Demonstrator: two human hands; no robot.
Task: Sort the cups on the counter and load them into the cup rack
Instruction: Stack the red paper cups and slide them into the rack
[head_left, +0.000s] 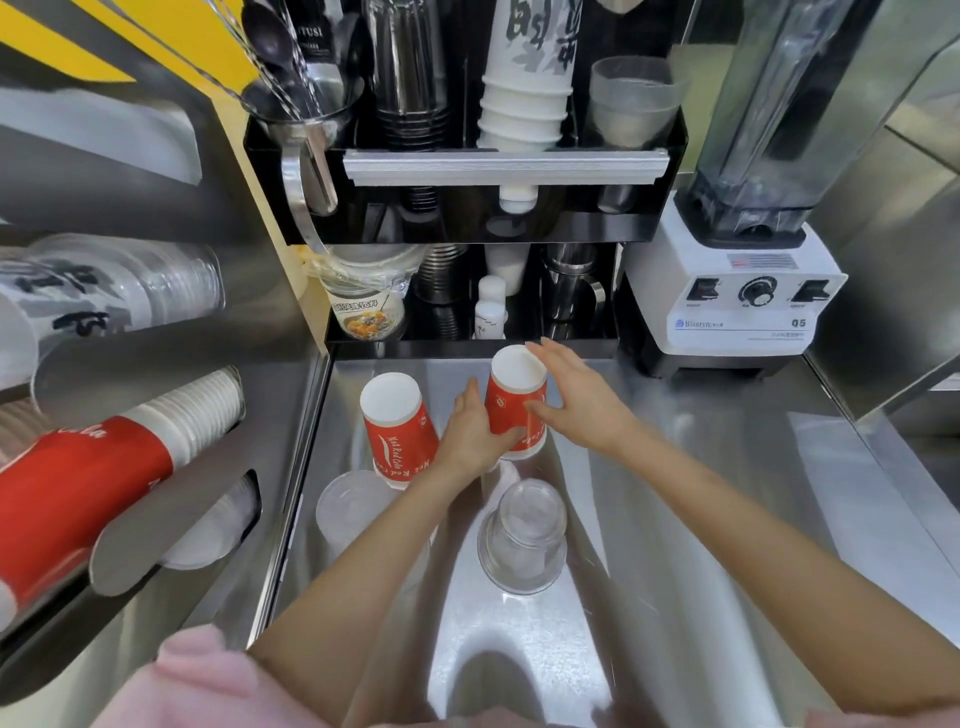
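Two red paper cups stand upside down on the steel counter (701, 467). My left hand (475, 431) grips the left side of the right-hand red cup (511, 402), and my right hand (574, 395) rests against its right side with fingers spread. The other red cup (397, 428) stands just to the left, untouched. Nearer to me, a clear plastic cup (524, 535) stands upside down, and a frosted plastic cup (353, 512) sits partly under my left forearm. The cup rack (156, 467) on the left wall holds a stack of red cups (104, 467) and clear cups.
A white blender (737, 291) stands at the back right. A black shelf (467, 208) behind the cups holds metal shakers, white paper cups, spoons and small bottles. The upper rack slot holds printed clear cups (119, 291). A pink sleeve shows at the bottom edge.
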